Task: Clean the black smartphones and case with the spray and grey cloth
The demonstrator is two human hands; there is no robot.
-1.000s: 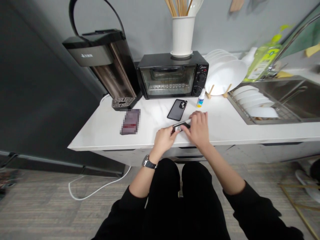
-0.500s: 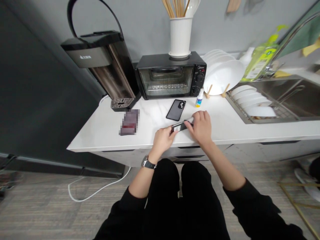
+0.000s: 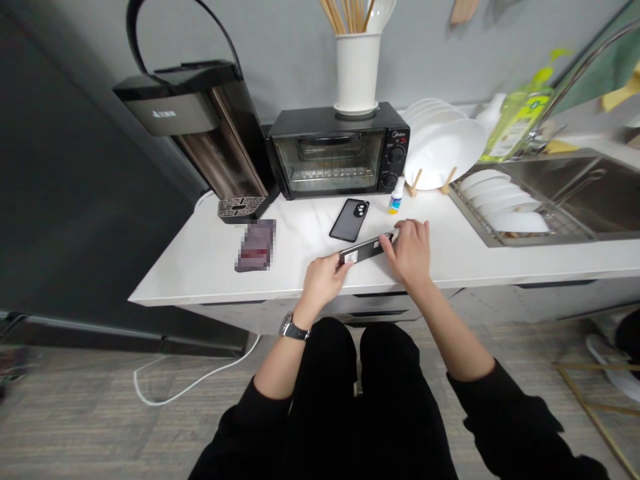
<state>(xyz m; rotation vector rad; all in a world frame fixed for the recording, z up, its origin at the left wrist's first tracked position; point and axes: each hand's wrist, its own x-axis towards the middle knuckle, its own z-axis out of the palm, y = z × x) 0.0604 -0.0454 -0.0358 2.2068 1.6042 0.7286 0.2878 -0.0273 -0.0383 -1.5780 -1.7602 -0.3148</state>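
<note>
A dark smartphone (image 3: 367, 250) with pale stickers is tilted up just above the counter's front part. My left hand (image 3: 323, 275) grips its left end, thumb on the near face. At its right end is my right hand (image 3: 411, 252), thumb pressed on the near face and fingers bent behind it. Something pale shows between those fingers and the phone, too small to name. Behind the phone lies a black phone case (image 3: 350, 220) with camera cutouts. A small spray bottle (image 3: 395, 197) with a blue and yellow label stands upright beyond my right hand.
On the white counter (image 3: 195, 267), a blurred-out purplish item (image 3: 256, 245) lies left. A water dispenser (image 3: 200, 133) and a toaster oven (image 3: 335, 160) stand behind. Rightward are plates (image 3: 445, 153) in a rack, bowls (image 3: 517, 203) and the sink (image 3: 600, 193).
My right hand has slid rightward along the phone to its right end, uncovering more of the near face. My left hand keeps its grip on the left end.
</note>
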